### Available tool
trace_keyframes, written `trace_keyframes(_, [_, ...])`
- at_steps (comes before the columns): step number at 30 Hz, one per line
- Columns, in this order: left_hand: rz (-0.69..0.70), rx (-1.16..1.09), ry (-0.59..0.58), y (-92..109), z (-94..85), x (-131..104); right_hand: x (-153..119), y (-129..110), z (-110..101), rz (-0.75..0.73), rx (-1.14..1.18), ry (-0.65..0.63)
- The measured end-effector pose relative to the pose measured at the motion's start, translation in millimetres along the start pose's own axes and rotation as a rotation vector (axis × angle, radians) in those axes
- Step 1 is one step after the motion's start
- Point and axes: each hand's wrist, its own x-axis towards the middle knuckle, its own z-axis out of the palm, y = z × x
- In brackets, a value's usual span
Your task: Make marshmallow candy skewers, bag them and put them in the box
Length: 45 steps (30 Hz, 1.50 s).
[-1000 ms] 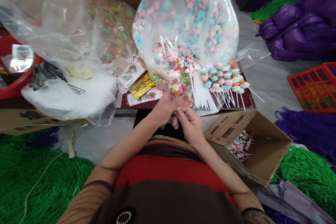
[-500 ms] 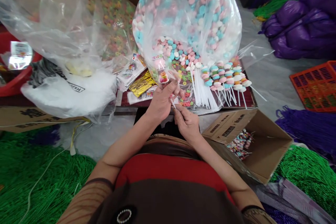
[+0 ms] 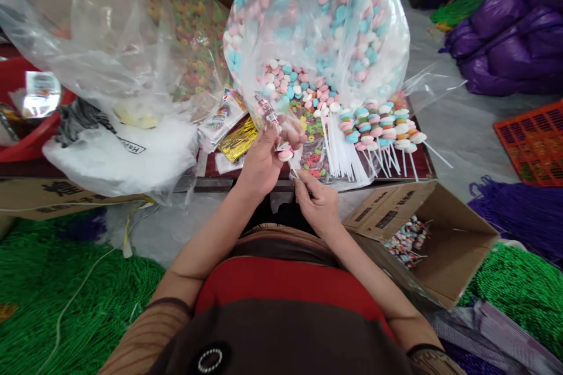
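My left hand (image 3: pixel 264 161) closes around a small printed clear bag (image 3: pixel 269 110), just in front of the table's near edge. A marshmallow candy skewer (image 3: pixel 285 155) shows at the bag's lower end, a pink and white piece outermost. Its upper part is hidden by the bag and my fingers. Thumb and fingers of my right hand (image 3: pixel 319 202) pinch the skewer's white stick (image 3: pixel 294 173) from below. To the right lie a bundle of bare white sticks (image 3: pixel 341 149) and several finished marshmallow skewers (image 3: pixel 380 126).
A big clear bag of marshmallows (image 3: pixel 316 23) stands behind my hands, with gummy rings (image 3: pixel 312 163) spilling in front. Flat wrappers (image 3: pixel 222 117) and gold twist ties (image 3: pixel 237 139) lie left. An open cardboard box (image 3: pixel 461 246) with wrapped skewers sits lower right. A red basin (image 3: pixel 37 137) is far left.
The skewer and bag have tilted and come lower between my hands, so the bottom marshmallow now shows below my left fingers. My right hand has shifted slightly right, still on the stick.
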Motion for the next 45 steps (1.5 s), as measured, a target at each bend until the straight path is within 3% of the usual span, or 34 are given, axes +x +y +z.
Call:
trace_keyframes(3, [-0.022, 0.007, -0.005, -5, -0.4, -2, -3, -2, 1, -0.059, -0.028, -0.012])
trace_keyframes(10, [-0.072, 0.133, -0.188, -21, -10.6, -18, 3, 2, 2, -0.093, -0.115, -0.009])
trace_keyframes(17, [-0.003, 0.226, -0.14, -36, -21.2, -11, 11, -6, -15, -0.171, -0.112, -0.093])
trace_keyframes(20, [0.053, 0.251, -0.116, -36, -21.8, -10, 28, -15, -27, -0.193, -0.101, -0.003])
trace_keyframes(25, [-0.108, 0.204, -0.244, -37, -17.4, -18, 54, -18, -24, -0.187, -0.113, 0.098])
trace_keyframes(34, [-0.185, 0.077, -0.101, -26, -2.6, -24, 55, -17, -12, -0.14, -0.175, 0.106])
trace_keyframes(40, [-0.22, 0.075, 0.059, -29, -0.3, -24, 55, -11, -7, -0.272, -0.273, 0.186])
trace_keyframes(45, [-0.214, 0.042, 0.095, -30, 5.6, -23, 51, -6, -5, -0.389, -0.325, 0.215])
